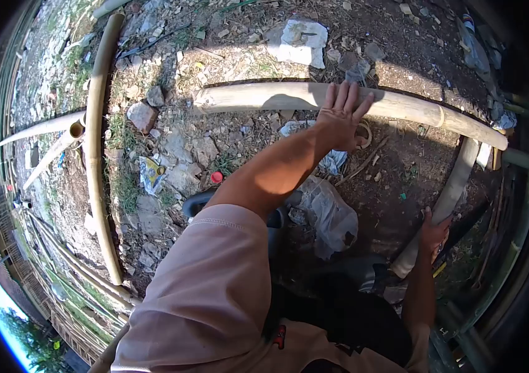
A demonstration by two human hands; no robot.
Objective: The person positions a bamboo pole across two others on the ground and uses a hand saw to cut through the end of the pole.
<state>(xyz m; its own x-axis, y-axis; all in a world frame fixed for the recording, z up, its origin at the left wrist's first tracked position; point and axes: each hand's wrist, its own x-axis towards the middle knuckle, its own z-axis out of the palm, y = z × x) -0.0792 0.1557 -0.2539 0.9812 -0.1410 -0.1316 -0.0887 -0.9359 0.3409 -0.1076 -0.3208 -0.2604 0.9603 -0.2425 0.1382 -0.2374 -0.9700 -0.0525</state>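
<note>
A thick, pale bamboo pole (pixel 258 96) lies across the upper middle of the head view. My left hand (pixel 343 112) rests on it with fingers spread over the top. Below that palm, a tan ring-shaped piece (pixel 364 135) shows partly. Under the pole's right end, a shorter bamboo piece (pixel 459 174) runs down toward me. Beside this piece my right hand (pixel 435 235) is closed, its fingers curled. A long dark strip (pixel 466 225) extends up and right from near that hand; I cannot tell what the fingers hold.
Another bamboo pole (pixel 95 143) stretches along the left, with thinner poles against it. Stones (pixel 142 117), a red cap (pixel 216 177), a yellow-and-blue wrapper (pixel 151 174) and clear plastic (pixel 331 214) litter the ground. A white sheet (pixel 303 43) lies beyond the pole. Green bamboo (pixel 521 224) borders the right.
</note>
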